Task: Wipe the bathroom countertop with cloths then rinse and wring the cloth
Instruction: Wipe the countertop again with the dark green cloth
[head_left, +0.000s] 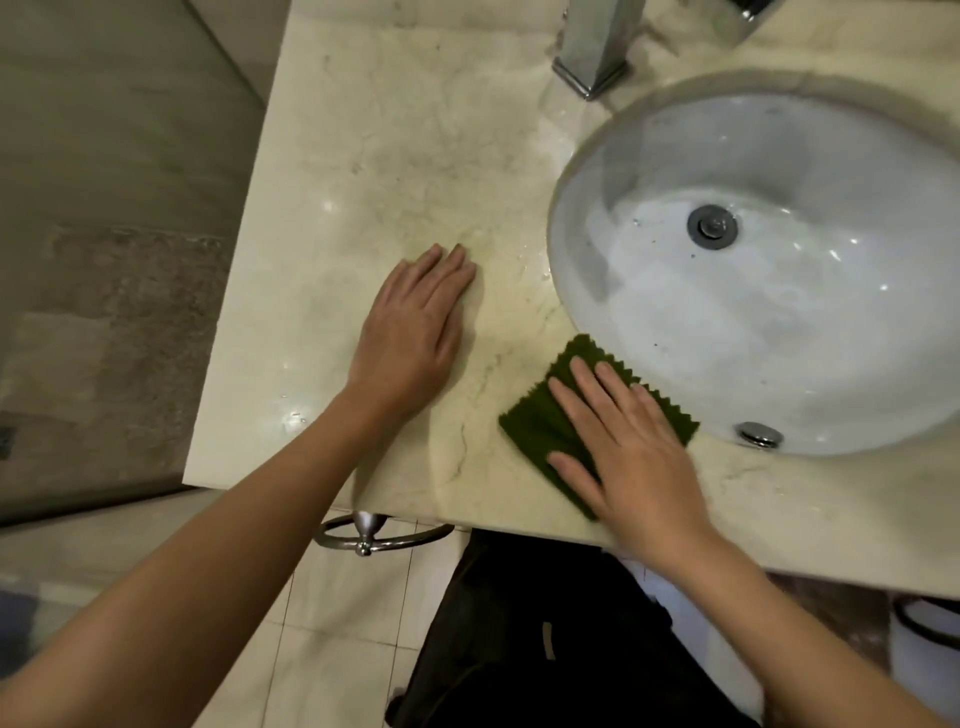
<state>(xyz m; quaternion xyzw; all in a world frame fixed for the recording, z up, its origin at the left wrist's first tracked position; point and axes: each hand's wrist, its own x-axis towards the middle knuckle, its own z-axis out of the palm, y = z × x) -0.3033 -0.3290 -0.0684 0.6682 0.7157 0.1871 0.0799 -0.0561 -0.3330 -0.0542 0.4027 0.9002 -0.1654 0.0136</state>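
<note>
A folded dark green cloth (535, 426) with zigzag edges lies on the cream marble countertop (363, 156), close to the front left rim of the sink. My right hand (628, 447) presses flat on the cloth with straight fingers. My left hand (415, 332) rests flat on the bare marble to the left of the cloth, fingers together and pointing away from me. The white oval sink (779, 322) is wet, and its drain (712, 226) sits in the middle.
A chrome faucet base (592, 62) stands behind the sink. A metal towel ring (374, 532) hangs under the counter's front edge. The counter ends at its left edge beside a tiled wall. Water droplets glisten on the marble near the left hand.
</note>
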